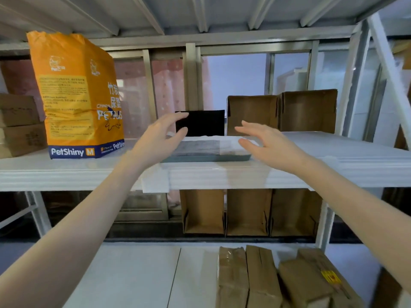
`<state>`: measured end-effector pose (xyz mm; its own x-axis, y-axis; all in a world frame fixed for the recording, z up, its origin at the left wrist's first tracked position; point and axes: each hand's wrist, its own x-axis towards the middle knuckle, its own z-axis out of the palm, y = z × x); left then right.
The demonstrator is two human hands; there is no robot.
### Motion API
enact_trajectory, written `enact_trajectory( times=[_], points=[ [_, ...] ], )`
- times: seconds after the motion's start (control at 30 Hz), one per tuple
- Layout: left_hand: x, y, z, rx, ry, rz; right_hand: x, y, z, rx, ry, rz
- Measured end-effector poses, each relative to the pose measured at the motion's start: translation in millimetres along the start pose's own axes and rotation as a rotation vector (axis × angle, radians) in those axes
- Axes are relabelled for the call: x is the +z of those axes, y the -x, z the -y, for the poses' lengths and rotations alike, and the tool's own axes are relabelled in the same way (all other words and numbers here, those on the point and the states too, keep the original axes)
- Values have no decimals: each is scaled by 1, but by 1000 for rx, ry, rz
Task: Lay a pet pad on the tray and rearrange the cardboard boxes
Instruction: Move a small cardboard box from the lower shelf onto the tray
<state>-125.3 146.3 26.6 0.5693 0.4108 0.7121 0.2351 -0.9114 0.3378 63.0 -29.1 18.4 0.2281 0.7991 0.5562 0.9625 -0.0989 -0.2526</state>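
A flat grey-green tray (206, 158) sits on the white upper shelf (311, 172), with a grey-and-white pet pad (200, 147) lying on it. My left hand (155, 138) hovers over the tray's left end, fingers spread, thumb and forefinger near the left edge of a black panel (204, 123) behind the tray. My right hand (266, 145) is open above the tray's right end, holding nothing. Two open cardboard boxes (282, 112) stand on their sides behind the tray to the right.
An orange PetShiny pad bag (77, 96) stands left on the shelf, beside stacked closed cartons (20, 125). Three open boxes (249, 212) line the shelf below. Taped brown parcels (278, 281) lie on the lowest surface. White rack posts (355, 85) stand at the right.
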Motion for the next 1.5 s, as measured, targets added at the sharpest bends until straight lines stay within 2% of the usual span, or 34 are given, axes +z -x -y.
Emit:
enact_trajectory(
  times=[0.2,0.4,0.63,0.73,0.83,1.17,1.5],
  points=[
    [35,25,-55,93,51,198,-27,51,-8,1,8,20],
    [82,61,-104,155,74,201,-40,105,-27,27,52,22],
    [140,112,-136,290,74,355,-32,170,-58,122,100,126],
    [169,130,-133,356,38,492,-18,191,-76,157,104,172],
    [200,142,-123,318,40,587,4,206,-92,205,103,224],
    [310,160,-52,98,4,728,102,230,-170,518,14,357],
    [405,181,1,85,49,916,207,246,-235,744,59,508]
  ],
)
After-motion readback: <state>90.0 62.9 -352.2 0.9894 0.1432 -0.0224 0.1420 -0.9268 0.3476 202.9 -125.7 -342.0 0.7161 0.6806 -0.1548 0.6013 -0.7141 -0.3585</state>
